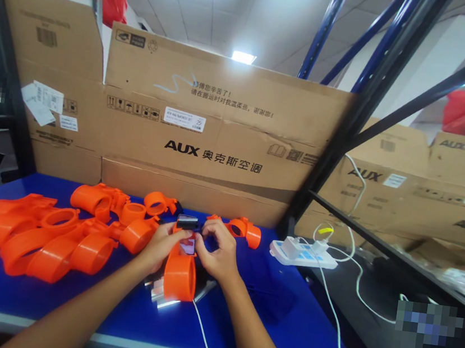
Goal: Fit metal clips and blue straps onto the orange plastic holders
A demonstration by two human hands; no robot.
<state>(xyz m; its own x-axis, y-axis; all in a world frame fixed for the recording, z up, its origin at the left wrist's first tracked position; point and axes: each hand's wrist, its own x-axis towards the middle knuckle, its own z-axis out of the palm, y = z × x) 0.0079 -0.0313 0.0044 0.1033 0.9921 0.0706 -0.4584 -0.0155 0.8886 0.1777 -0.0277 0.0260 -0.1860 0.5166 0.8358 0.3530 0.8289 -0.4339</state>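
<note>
An orange plastic part with a wide ring [179,279] is upright between my hands, near the middle of the table. My left hand [160,249] closes round its upper left side, thumb across the top. A small dark device with a shiny face [187,222] sits at the part's upper end. Below it shows a small glossy panel [187,245]. My right hand [219,251] is closed in a pinch at the upper right side; what lies between those fingertips is hidden. Beneath the ring, silvery shiny pieces [164,295] lie partly covered, and a white cable [205,329] runs toward the front edge.
Several similar orange ring parts [53,256] crowd the left of the blue table [121,318]. More orange parts [246,231] lie behind my right hand. A white power strip [305,256] with plugs and cables is at right. Cardboard [220,133] and a dark rack post [329,146] bound the back.
</note>
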